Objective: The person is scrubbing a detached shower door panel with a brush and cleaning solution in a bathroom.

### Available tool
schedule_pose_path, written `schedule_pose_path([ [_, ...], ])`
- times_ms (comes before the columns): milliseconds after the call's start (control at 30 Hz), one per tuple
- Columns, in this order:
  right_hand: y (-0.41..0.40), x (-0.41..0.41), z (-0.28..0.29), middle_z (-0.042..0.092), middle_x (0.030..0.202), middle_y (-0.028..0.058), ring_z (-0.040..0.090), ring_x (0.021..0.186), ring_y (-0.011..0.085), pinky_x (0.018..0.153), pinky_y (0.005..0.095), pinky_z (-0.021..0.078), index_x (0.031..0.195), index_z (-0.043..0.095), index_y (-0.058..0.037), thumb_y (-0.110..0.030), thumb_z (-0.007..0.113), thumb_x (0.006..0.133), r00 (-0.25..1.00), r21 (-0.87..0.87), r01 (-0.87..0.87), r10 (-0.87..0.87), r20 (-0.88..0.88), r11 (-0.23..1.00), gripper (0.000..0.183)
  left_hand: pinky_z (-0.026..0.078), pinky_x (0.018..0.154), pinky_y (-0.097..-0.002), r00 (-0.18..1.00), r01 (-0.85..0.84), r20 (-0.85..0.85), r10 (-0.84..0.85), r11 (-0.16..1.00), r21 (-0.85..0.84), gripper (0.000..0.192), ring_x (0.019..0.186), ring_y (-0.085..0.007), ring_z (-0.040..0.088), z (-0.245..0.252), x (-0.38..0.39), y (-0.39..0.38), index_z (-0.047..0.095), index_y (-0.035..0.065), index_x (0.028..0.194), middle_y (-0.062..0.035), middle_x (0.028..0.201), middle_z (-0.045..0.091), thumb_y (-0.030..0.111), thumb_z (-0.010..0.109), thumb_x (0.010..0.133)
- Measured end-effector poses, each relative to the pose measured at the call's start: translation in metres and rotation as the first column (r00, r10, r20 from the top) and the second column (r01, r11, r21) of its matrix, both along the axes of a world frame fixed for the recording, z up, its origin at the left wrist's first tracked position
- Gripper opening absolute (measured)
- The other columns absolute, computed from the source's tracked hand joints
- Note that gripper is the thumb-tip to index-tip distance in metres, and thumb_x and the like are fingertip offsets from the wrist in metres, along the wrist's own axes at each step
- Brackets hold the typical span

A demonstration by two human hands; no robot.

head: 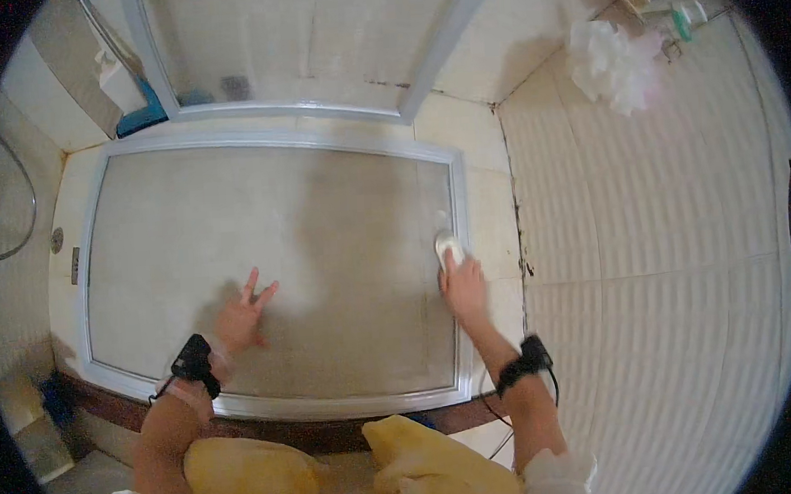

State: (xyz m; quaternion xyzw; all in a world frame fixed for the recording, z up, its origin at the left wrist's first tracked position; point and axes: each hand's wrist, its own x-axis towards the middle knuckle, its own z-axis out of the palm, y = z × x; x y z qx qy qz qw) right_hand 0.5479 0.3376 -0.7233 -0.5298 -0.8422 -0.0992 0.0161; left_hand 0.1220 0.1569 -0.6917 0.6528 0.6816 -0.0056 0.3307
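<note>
A framed window panel (pixel 271 207) lies flat on the floor before me, with a white frame around a greyish sheet of mesh or glass. My left hand (pixel 238 318) is over its left half, fingers spread and holding nothing; whether it touches the sheet I cannot tell. At the panel's right edge, my right hand (pixel 464 287) grips a small white oval scrubber (pixel 447 245) against the sheet beside the frame. The scrubber's underside is hidden. Each wrist wears a black strapped device.
A second framed panel (pixel 301 42) leans behind the first. Tiled wall (pixel 639 232) runs along the right; a crumpled white mesh puff (pixel 612 64) hangs there. A hose (pixel 29 201) curves at the left. Near a floor drain (pixel 57 240), pale tiles border the panel. My yellow-clad knees (pixel 253 480) are close.
</note>
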Motion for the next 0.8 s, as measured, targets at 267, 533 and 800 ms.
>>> schedule_pose_path([
  [267, -0.115, 0.038, -0.013, 0.052, 0.104, 0.0298, 0.052, 0.095, 0.0439, 0.082, 0.0518, 0.0444, 0.138, 0.044, -0.0109, -0.033, 0.059, 0.085, 0.955, -0.171, -0.229, 0.255, 0.151, 0.958, 0.059, 0.056, 0.082, -0.0427, 0.998, -0.056, 0.018, 0.056, 0.997, -0.046, 0.126, 0.11, -0.0356, 0.059, -0.007, -0.001, -0.008, 0.027, 0.0318, 0.147, -0.0115, 0.158, -0.002, 0.008, 0.091, 0.042],
  [533, 0.033, -0.106, -0.021, 0.058, 0.103, 0.024, 0.056, 0.094, 0.0367, 0.082, 0.053, 0.0423, 0.136, 0.044, -0.009, -0.04, 0.056, 0.089, 0.872, -0.113, 0.454, -0.467, -0.145, 0.884, 0.058, 0.05, 0.094, -0.0472, 0.944, 0.23, -0.206, -0.257, 0.962, -0.149, 0.127, 0.127, -0.035, 0.047, -0.011, -0.007, 0.002, 0.02, 0.0356, 0.149, -0.0165, 0.157, -0.001, 0.007, 0.089, 0.046],
  [800, -0.171, -0.084, -0.021, 0.057, 0.093, 0.0223, 0.056, 0.088, 0.0387, 0.076, 0.0538, 0.0418, 0.137, 0.043, -0.0097, -0.021, 0.058, 0.086, 0.942, -0.512, -0.33, 0.244, -0.23, 0.793, 0.054, 0.045, 0.091, -0.0571, 0.88, 0.263, -0.39, -0.272, 0.962, -0.078, 0.131, 0.116, -0.0323, 0.056, -0.009, -0.004, -0.008, 0.018, 0.0381, 0.149, -0.0149, 0.158, 0.001, 0.013, 0.091, 0.043],
])
